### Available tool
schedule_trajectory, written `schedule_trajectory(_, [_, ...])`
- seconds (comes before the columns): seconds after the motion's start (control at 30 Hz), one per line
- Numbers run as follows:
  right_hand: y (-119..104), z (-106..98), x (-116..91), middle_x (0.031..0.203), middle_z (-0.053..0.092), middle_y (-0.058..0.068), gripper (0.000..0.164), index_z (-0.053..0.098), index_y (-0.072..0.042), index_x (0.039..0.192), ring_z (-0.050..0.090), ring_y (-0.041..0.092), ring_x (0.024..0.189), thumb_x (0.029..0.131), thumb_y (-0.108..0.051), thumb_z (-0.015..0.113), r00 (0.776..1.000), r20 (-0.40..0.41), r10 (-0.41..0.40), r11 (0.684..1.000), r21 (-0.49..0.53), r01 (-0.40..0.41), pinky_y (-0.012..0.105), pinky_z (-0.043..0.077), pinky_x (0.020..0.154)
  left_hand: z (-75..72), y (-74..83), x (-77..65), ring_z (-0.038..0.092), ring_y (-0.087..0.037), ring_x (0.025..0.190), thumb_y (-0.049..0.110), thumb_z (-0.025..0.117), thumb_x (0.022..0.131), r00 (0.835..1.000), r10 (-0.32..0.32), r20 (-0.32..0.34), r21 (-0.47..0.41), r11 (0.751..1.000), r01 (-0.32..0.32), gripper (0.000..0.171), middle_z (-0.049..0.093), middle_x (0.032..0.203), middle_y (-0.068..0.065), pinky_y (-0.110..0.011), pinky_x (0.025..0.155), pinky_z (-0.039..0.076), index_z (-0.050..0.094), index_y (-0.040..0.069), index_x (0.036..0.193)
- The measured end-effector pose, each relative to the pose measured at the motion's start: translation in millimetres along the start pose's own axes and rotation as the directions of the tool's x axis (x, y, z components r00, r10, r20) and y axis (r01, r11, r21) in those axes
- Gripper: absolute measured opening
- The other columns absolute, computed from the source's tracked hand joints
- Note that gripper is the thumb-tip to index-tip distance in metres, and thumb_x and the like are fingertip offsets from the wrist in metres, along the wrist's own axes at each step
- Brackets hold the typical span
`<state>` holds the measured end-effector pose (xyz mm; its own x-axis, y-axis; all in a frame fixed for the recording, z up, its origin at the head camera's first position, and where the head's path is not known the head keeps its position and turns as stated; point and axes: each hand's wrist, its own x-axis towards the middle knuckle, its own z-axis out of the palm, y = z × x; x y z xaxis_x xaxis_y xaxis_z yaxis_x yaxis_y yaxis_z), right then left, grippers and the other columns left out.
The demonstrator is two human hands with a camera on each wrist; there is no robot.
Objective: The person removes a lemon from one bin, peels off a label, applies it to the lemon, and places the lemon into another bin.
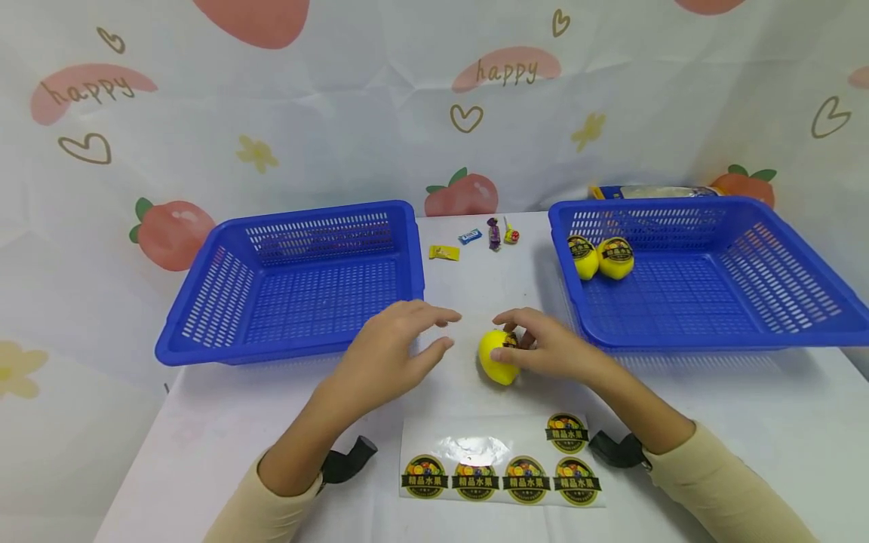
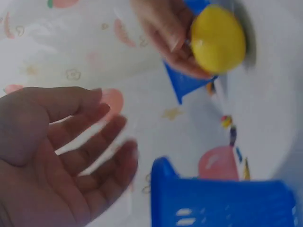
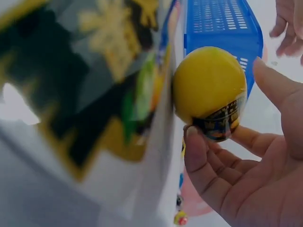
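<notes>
A yellow lemon (image 1: 494, 359) with a dark round sticker on one side rests on the white table between the two hands. My right hand (image 1: 553, 348) holds it from the right, fingers curled round the stickered side and thumb along the near side. In the right wrist view, fingertips meet the lemon (image 3: 208, 85) by the sticker's edge. To the left, my left hand (image 1: 390, 354) hovers apart from the fruit with fingers loosely bent and nothing in it. Its palm and relaxed fingers show in the left wrist view. Below the lemon lies a sheet of round fruit stickers (image 1: 475, 445).
A blue basket (image 1: 288, 351) stands at the left. The right blue basket (image 1: 720, 337) has two stickered lemons (image 1: 615, 259) in its left corner. Several small wrapped sweets, among them a yellow one (image 1: 444, 253), lie at the back. A package (image 1: 655, 192) sits behind the right basket.
</notes>
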<state>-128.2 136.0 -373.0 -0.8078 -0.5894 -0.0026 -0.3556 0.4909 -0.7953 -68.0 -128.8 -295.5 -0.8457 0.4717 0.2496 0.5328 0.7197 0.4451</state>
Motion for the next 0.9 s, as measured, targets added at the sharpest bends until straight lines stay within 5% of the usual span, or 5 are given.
schedule_trajectory(0.2, [2,5,-2,0.121,0.06,0.014,0.064,0.056,0.003,0.133,0.058,0.017,0.082,0.084,-0.026,0.083,0.998,0.039,-0.043,0.998,-0.04,0.045,0.033,0.054,0.076,-5.2,-8.8,-0.7,0.041,-0.037,0.137,0.031,0.073,0.093,0.993,-0.114,0.044,0.162,0.981,0.105,0.059,0.052,0.144,-0.014,-0.056,0.11,0.035,0.053,0.01,0.145])
schedule_trajectory(0.4, [-1,6,-3,0.113,0.062,0.006,0.064,0.057,0.001,0.133,0.057,0.016,0.082,0.082,-0.026,0.085,0.998,0.054,-0.039,0.998,-0.048,0.041,0.03,0.054,0.075,5.1,-25.4,7.6,0.021,-0.044,0.147,0.038,0.065,0.098,0.961,-0.249,0.121,0.226,0.949,0.218,0.074,0.027,0.161,-0.019,-0.065,0.11,0.028,0.032,0.01,0.157])
schedule_trajectory(0.67, [-2,8,-3,0.108,0.063,0.004,0.058,0.06,-0.004,0.128,0.058,0.016,0.083,0.08,-0.025,0.085,0.997,0.056,-0.058,0.996,-0.065,0.062,0.031,0.054,0.076,8.8,-35.9,10.8,0.044,-0.041,0.136,0.038,0.056,0.103,0.943,-0.287,0.168,0.259,0.936,0.239,0.07,0.036,0.156,-0.021,-0.06,0.102,0.042,0.026,0.013,0.16])
schedule_trajectory(0.9, [-25,-10,-15,0.109,0.062,-0.002,0.059,0.06,-0.011,0.13,0.057,0.021,0.089,0.078,-0.022,0.086,0.997,-0.003,-0.072,0.995,-0.069,0.071,0.032,0.053,0.068,10.3,-36.6,11.3,0.047,-0.042,0.133,0.041,0.052,0.104,0.943,-0.282,0.175,0.269,0.935,0.23,0.069,0.037,0.155,-0.022,-0.061,0.098,0.045,0.023,0.014,0.161])
